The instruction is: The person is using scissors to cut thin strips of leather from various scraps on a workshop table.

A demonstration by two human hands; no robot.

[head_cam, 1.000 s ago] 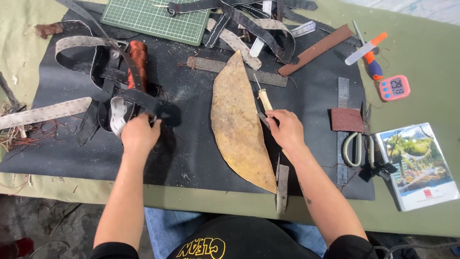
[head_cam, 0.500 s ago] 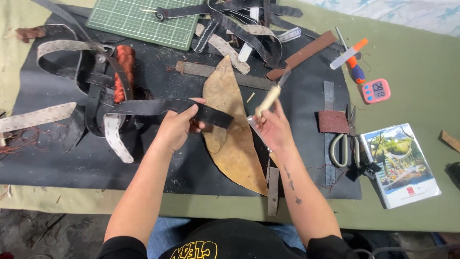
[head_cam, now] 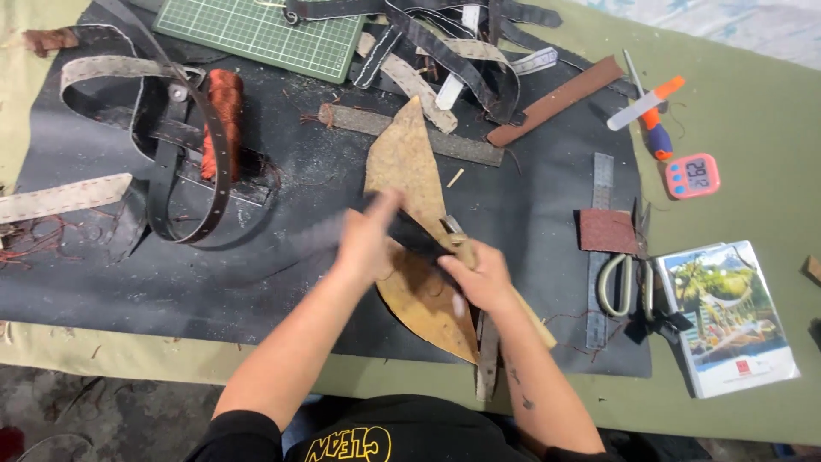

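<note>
The left hand (head_cam: 369,244) and the right hand (head_cam: 481,275) are close together over the tan leather piece (head_cam: 409,171), which lies flat on the black mat (head_cam: 256,282) in the middle of the worktop (head_cam: 753,103). Both hands are closed on a dark leather strap (head_cam: 419,239) that runs between them; the left end is blurred, so I cannot tell how far it goes. The right hand holds also a tool with a pale wooden handle (head_cam: 466,252), its tip hidden.

The strap looks light, thin and flexible, so it probably bends and droops when held at one end only. To my judgement it handles best pinched flat near both ends and kept a little tight. Its surface seems not slippery. The tan piece below looks stiffer and should stay in place by itself
</note>
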